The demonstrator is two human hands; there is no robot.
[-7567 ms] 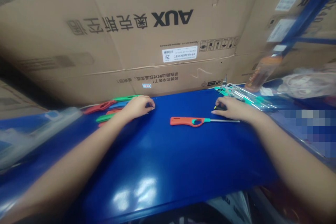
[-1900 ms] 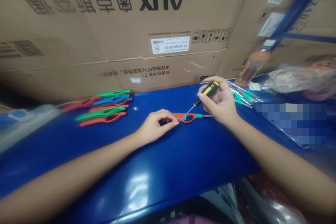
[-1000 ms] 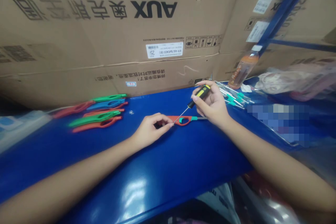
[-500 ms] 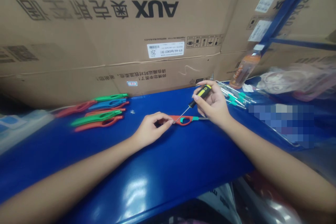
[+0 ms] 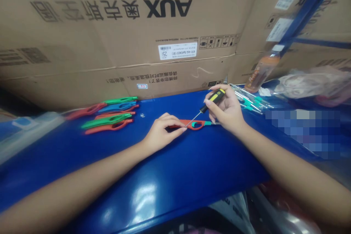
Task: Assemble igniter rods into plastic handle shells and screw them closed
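Observation:
My right hand is closed round the black and yellow handle of a screwdriver. Its thin shaft slants down to the left, and the tip meets the fingertips of my left hand. The left thumb and forefinger are pinched at that tip; anything tiny between them is hidden. Just behind lies a red long-nosed lighter with a green trigger and metal barrel, flat on the blue table. The left fingers cover its handle end, and the right hand is over its barrel end.
Several red, green and blue lighter handles lie at left. Small metal bits rest between them and my left hand. Beyond my right hand are metal barrels with green parts, an orange drink bottle and plastic bags. A large cardboard box stands behind.
The whole view has shifted slightly, so everything appears a little further right. Both hands keep their hold, with the screwdriver tip still at the left fingertips.

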